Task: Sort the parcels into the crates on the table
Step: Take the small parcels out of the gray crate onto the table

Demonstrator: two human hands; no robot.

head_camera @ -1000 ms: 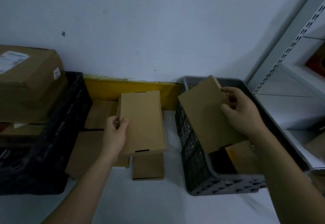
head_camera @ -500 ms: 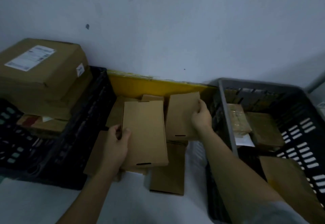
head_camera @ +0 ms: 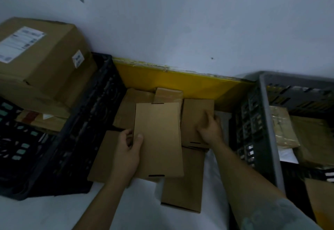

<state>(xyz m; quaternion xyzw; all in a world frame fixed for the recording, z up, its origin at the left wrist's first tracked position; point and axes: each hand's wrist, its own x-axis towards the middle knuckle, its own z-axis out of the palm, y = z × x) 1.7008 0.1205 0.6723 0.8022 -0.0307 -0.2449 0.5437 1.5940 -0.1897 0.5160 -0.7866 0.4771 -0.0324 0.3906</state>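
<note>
Cardboard is filling both my hands: my left hand (head_camera: 126,154) is pinching the long edge of a flat brown cardboard parcel (head_camera: 159,139), thumb on top, fingers curled beneath, holding it above the loose pile of flat brown parcels (head_camera: 182,181) lying on the white table (head_camera: 144,215) between the crates. My right hand (head_camera: 209,129) is curling onto a second flat brown parcel (head_camera: 194,119) near the yellow back edge. I am mid-pick, I judge; next I am needing to lift it clear and carry it over the grey plastic crate (head_camera: 267,121) wall, or toward the black plastic crate (head_camera: 86,130).
</note>
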